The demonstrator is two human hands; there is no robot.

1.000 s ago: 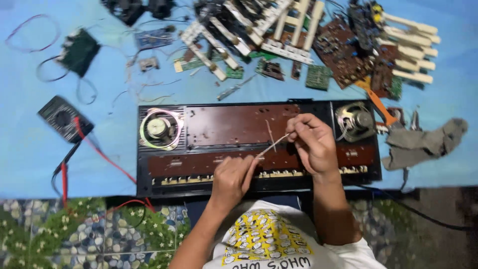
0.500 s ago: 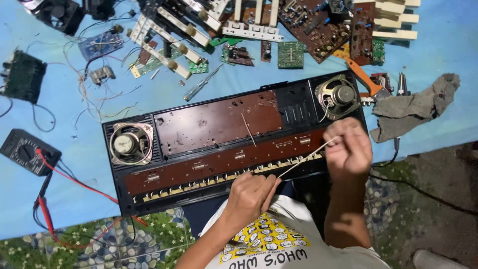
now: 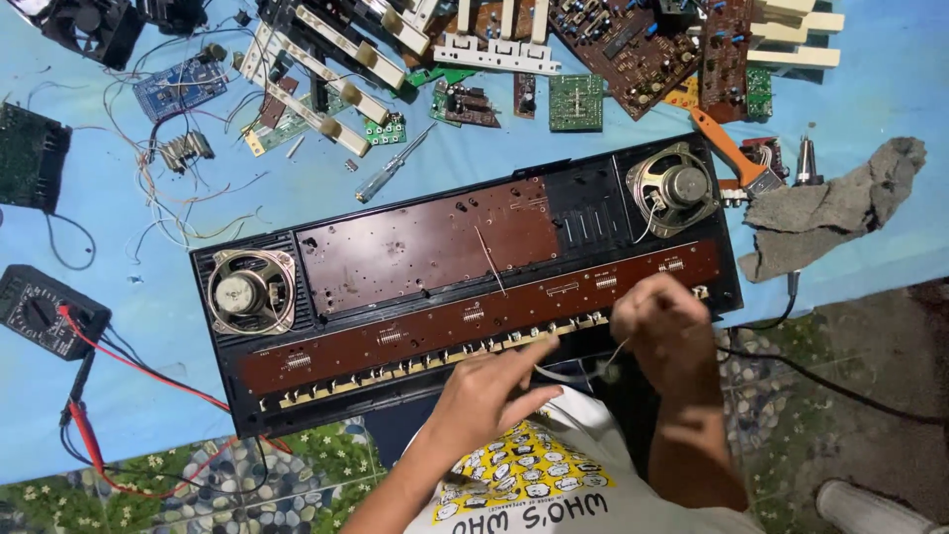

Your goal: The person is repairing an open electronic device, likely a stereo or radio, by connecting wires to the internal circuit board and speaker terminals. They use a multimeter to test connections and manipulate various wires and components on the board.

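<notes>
An opened black keyboard case [image 3: 593,213] lies across a blue sheet, with brown circuit boards [image 3: 425,242] inside and a round speaker at each end [image 3: 250,291] [image 3: 674,186]. My left hand [image 3: 489,391] hovers over the case's near edge, fingers stretched out toward the right and holding nothing. My right hand [image 3: 660,321] is blurred at the near right of the case, closed on a thin pale wire [image 3: 611,358] that hangs down from it. A row of small contacts [image 3: 415,366] runs along the lower board.
A black multimeter [image 3: 40,309] with red leads [image 3: 119,361] sits at the left. Loose circuit boards [image 3: 633,44], white key strips [image 3: 336,69], a screwdriver [image 3: 390,178] and wires lie beyond the case. An orange-handled tool [image 3: 727,148] and a grey rag [image 3: 830,208] are at the right.
The view has swung, so the case now sits tilted. My right hand pulled back to the near right edge with the thin wire. My left hand spread its fingers near the edge.
</notes>
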